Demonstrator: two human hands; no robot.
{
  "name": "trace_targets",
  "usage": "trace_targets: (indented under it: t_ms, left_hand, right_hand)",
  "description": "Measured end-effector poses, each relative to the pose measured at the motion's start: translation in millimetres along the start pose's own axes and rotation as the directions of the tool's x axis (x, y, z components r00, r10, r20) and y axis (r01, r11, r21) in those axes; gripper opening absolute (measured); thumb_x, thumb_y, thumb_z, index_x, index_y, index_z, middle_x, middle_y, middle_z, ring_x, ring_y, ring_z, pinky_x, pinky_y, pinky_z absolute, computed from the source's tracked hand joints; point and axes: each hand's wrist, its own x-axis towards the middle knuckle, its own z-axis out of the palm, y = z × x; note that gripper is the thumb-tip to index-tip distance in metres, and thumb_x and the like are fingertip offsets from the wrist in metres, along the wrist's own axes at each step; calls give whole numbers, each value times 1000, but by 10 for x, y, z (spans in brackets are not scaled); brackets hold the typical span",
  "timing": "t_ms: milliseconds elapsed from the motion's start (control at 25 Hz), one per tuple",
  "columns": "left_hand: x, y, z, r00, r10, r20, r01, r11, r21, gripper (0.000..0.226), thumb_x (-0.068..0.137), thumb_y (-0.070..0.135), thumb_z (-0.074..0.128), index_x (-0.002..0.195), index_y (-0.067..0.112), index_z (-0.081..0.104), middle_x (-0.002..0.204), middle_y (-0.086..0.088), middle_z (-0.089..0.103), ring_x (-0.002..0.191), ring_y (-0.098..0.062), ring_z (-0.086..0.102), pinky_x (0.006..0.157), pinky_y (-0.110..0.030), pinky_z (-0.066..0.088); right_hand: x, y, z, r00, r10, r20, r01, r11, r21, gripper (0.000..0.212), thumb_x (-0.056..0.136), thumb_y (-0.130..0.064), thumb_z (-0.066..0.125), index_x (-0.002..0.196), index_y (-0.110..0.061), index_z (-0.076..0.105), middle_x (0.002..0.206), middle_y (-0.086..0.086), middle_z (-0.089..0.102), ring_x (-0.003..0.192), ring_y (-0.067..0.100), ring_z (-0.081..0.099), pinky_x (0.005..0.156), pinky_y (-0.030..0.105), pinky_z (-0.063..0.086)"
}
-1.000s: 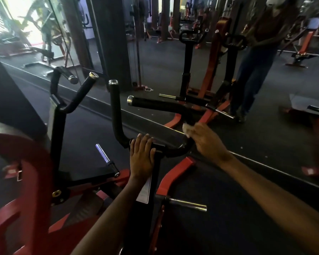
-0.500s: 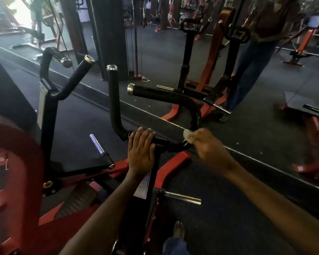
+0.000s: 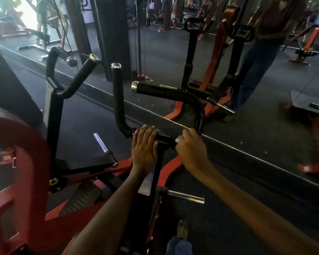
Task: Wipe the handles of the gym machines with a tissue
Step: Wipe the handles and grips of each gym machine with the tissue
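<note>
A gym is shown — a red-framed weight machine (image 3: pixel 17 162) with black padded handles (image 3: pixel 166 92) and chrome plate pegs (image 3: pixel 186 196) is seen up close. A wall mirror (image 3: pixel 210 43) is set along the dark rubber floor (image 3: pixel 228 208), and more red machines (image 3: pixel 307 39) and a cable station (image 3: pixel 136 34) are reflected in it.

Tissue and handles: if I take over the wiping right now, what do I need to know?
Left hand: fingers draped over the base of the black handle bar, steadying it; holds nothing else.
Right hand: grips the tissue, pressed to the bar where it bends up to the horizontal grip.
Done: cannot tell which parts are already wiped.
Left: likely the upright grip and the far pair of grips on the other arm, both untouched right now.
</note>
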Motion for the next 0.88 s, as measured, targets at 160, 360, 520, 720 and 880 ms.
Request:
trace_targets:
  t_ms: [160, 360, 520, 720, 880]
  left_hand:
    - [-23, -7, 19, 1000, -8, 4, 8, 1000, -7, 43, 104, 32, 23, 133, 15, 50, 137, -9, 55, 139, -26, 35, 119, -43, 15]
    - [8, -7, 7, 1000, 7, -17, -7, 1000, -9, 44, 103, 31, 25, 130, 12, 55, 133, -10, 57, 137, -27, 37, 118, -44, 17]
    - [-13, 30, -7, 999, 14, -33, -15, 1000, -7, 39, 99, 25, 32, 127, 11, 56, 131, -10, 58, 135, -28, 39, 118, -42, 16]
    - [3, 33, -32, 999, 9, -43, -10, 1000, -16, 46, 103, 29, 25, 125, 8, 60, 130, -10, 59, 134, -28, 40, 118, -42, 17]
    - [-43, 38, -18, 1000, 5, -21, -5, 1000, 10, 42, 98, 24, 31, 125, 9, 59, 130, -11, 59, 134, -27, 39, 116, -43, 19]
  right_hand:
    - [6, -136, 131, 1000, -21, 4, 20, 975, 219, 20, 90, -10, 51, 101, -2, 65, 97, 7, 49, 88, 18, 47, 75, 27, 48]
    - [-327, 332, 175, 892, -422, -164, 430, 902, 20, 35, 89, -6, 51, 122, 3, 59, 98, 3, 39, 85, 17, 42, 81, 32, 38]
    - [-462, 366, 254, 904, -415, -102, 424, 901, 88, 26, 87, -8, 54, 110, -1, 65, 99, 1, 45, 86, 15, 43, 81, 32, 38]
    - [-660, 411, 176, 637, 726, 257, -641, 315, 700, 11, 88, -9, 61, 94, -4, 69, 83, 4, 62, 80, 12, 55, 73, 18, 43]
    - [-295, -325, 178, 408, 399, 821, -385, -740, 551, 29, 85, 16, 43, 64, -1, 53, 50, 4, 57, 52, 12, 59, 67, 24, 51]
